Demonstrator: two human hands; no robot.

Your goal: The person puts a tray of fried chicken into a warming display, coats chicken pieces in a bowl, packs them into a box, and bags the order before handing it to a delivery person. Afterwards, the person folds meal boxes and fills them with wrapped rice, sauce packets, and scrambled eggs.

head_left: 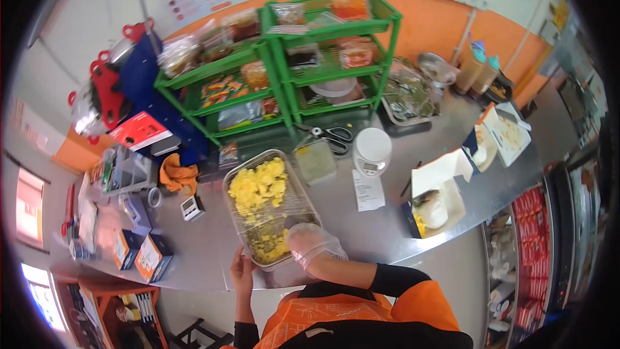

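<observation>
A metal tray (227, 189) with a wire rack holds yellow scrambled egg (258, 184), heaped at its far end, with smaller crumbs near me. My right hand (309, 243), in a clear plastic glove, is curled over the tray's near right corner beside the crumbs. Its fingertips are hidden, so whatever it holds does not show. At the near left corner, my bare left hand (241, 273) has its fingers pinched together at the tray's rim.
Behind the tray lie a square container (316, 160), scissors (332, 134), a white scale (372, 148) and a receipt (368, 190). Right of these stands an open box (452, 184) with food. Green racks (284, 77) hold bagged ingredients. A timer (192, 208) and orange cloth (179, 174) lie left.
</observation>
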